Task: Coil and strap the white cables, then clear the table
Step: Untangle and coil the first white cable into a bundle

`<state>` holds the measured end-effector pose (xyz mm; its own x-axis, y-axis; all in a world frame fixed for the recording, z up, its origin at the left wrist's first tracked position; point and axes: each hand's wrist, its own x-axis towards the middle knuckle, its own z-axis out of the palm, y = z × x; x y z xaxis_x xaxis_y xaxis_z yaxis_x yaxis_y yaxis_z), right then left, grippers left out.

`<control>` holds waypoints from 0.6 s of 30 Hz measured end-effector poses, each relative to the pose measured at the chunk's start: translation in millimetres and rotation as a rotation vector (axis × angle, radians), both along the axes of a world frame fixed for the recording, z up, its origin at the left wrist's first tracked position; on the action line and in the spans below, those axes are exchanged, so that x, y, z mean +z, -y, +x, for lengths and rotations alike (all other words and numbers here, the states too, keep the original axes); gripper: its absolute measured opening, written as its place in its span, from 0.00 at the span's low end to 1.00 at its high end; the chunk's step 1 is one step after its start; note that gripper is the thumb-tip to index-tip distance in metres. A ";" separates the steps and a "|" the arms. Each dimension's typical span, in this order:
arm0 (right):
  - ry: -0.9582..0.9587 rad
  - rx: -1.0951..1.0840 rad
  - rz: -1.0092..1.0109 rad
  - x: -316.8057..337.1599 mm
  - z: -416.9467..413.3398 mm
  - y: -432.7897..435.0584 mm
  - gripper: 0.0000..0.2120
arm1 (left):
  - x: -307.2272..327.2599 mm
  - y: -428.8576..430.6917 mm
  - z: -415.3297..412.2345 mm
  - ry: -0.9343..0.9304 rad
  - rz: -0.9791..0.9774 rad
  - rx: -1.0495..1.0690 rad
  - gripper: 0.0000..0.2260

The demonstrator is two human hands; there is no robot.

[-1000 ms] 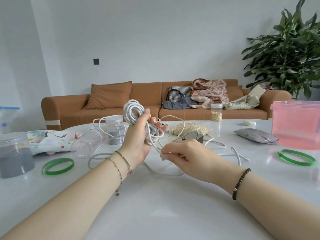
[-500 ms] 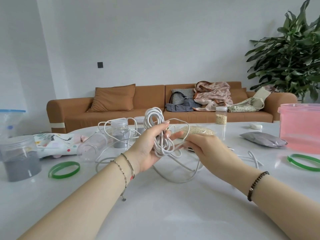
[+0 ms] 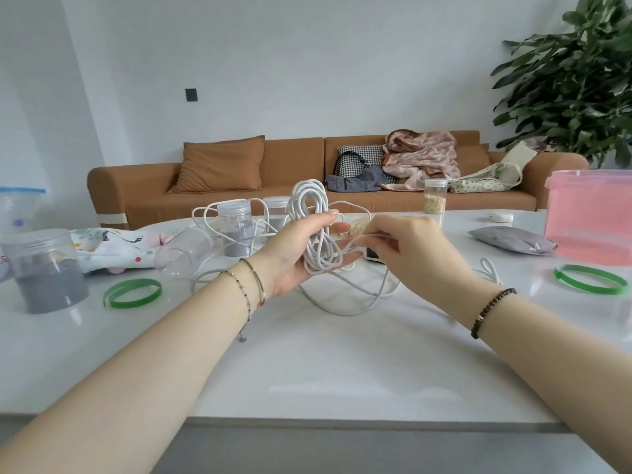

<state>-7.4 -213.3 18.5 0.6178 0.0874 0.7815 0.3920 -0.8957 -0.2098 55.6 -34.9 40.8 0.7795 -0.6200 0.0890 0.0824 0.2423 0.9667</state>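
Note:
My left hand (image 3: pixel 294 254) grips a bundle of coiled white cable (image 3: pixel 313 213), its loops standing upright above the thumb and hanging below the palm. My right hand (image 3: pixel 407 248) pinches a loose strand of the same cable just right of the coil. More white cable trails in loops on the white table (image 3: pixel 307 364) under both hands, and another stretch (image 3: pixel 219 217) winds around the jars behind. A small grey block (image 3: pixel 372 254) is partly hidden behind my right hand.
Grey-filled jars (image 3: pixel 48 268) (image 3: pixel 236 227) and an empty tipped jar (image 3: pixel 181 251) stand at left by a patterned cloth (image 3: pixel 113 248). Green rings (image 3: pixel 132 292) (image 3: pixel 590 279) lie left and right. A pink tub (image 3: pixel 588 217), grey pouch (image 3: pixel 509 240) and grain jar (image 3: pixel 435 196) sit at right.
My left hand has turned the coil more upright and moved right. My right hand rose from the table, brought a strand up to the coil and now pinches it beside the bundle.

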 end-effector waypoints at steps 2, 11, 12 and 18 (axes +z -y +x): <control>0.028 0.022 -0.027 0.8 -1.5 -0.3 0.08 | -1.0 0.6 -1.4 0.037 0.052 0.023 0.11; 0.069 -0.231 -0.253 5.2 -5.6 2.3 0.29 | -10.3 4.2 1.9 0.192 0.237 -0.015 0.07; 0.064 -0.237 -0.253 5.1 -5.0 5.8 0.30 | -10.6 4.3 1.7 0.199 0.246 -0.033 0.08; 0.036 -0.251 -0.252 -0.4 3.5 29.1 0.33 | -14.3 1.0 7.6 0.194 0.192 -0.077 0.12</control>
